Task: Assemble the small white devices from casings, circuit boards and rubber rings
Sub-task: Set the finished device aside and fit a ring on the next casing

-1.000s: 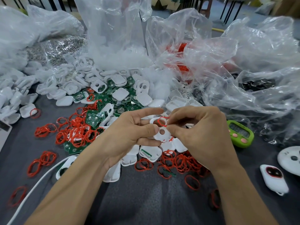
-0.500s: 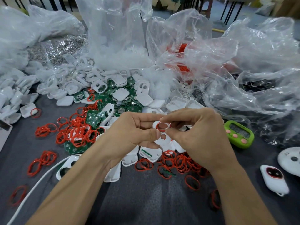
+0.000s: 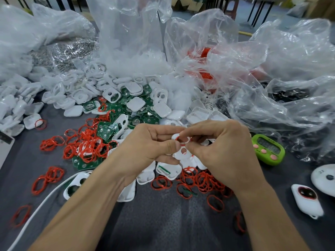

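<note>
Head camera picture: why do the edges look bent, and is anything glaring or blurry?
In the head view, the wide-angle lens bows the edges; the clear plastic bags catch white glare streaks; the left hand and right hand, holding the white casing and red ring, look fairly sharp, while the far top background is soft; shadows on the dark table are faint.
</note>
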Available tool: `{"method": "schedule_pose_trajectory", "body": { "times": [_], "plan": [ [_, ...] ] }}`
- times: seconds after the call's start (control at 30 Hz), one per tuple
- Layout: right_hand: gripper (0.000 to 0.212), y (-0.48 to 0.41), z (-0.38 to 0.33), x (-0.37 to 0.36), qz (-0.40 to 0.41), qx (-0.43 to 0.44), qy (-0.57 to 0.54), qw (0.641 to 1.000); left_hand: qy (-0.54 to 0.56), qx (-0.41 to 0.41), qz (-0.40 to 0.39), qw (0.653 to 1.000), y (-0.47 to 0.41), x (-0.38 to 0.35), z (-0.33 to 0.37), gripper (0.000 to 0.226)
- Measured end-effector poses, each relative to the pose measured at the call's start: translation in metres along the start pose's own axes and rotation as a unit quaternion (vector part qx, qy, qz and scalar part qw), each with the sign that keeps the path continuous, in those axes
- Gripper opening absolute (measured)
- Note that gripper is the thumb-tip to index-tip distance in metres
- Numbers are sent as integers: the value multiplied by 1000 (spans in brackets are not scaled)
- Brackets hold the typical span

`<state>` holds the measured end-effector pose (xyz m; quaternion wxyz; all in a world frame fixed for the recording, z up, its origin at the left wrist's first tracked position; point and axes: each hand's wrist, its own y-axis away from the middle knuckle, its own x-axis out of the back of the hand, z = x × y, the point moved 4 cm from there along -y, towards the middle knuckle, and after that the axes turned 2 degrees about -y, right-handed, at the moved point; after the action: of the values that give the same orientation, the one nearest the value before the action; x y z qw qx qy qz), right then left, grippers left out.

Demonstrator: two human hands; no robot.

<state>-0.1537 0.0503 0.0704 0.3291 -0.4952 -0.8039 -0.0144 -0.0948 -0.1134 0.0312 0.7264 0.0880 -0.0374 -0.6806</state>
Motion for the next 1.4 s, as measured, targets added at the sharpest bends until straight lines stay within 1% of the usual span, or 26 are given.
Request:
{"method": "schedule_pose_trajectory", "body": {
  "times": [0.2,0.3,0.4,0.6,0.7,0.8,0.87,0.97,1.07,1.1,1.13,1.2,1.23,1.3,1.4],
  "plan": [
    [23,0,-2,-2,16,16,32,999,3,1,38,999,0,-1,-1,32],
    [23,1,-2,-4,32,27,38,998,-3,2,43,999,-1,0,-1,32],
    [22,2,-1,-7,31,35,66,997,-30,-4,39,999,0,-1,0,34],
    [27,5,-7,-17,57,99,137,984,-40,-6,57,998,-1,-2,-3,33],
    [28,5,-7,-16,79,101,128,983,-38,-2,74,997,-3,-2,-3,30],
    [20,6,-9,-15,115,96,116,982,-22,-2,77,997,-3,-2,-4,29],
    [15,7,-8,-15,122,88,110,983,-5,-4,74,997,-2,-3,-4,29],
    [16,5,-2,-14,126,43,65,989,-8,-11,82,997,-1,-4,-3,28],
    [15,3,5,-15,131,11,60,989,-9,-15,86,996,-2,-6,-3,29],
    [16,3,6,-15,130,9,55,990,-7,-15,84,996,-2,-6,-3,29],
    [21,2,6,-14,125,12,48,991,-5,-13,82,997,-2,-6,-4,29],
    [39,2,5,-11,119,23,47,991,3,-11,80,997,-3,-6,-4,31],
    [41,1,5,-9,117,26,47,992,8,-9,78,997,-3,-6,-4,32],
    [35,0,7,-7,114,26,37,992,12,-9,73,997,-3,-6,-4,37],
    [18,0,10,-6,119,26,41,992,3,-17,56,998,-3,-7,-3,42]
  ]
}}
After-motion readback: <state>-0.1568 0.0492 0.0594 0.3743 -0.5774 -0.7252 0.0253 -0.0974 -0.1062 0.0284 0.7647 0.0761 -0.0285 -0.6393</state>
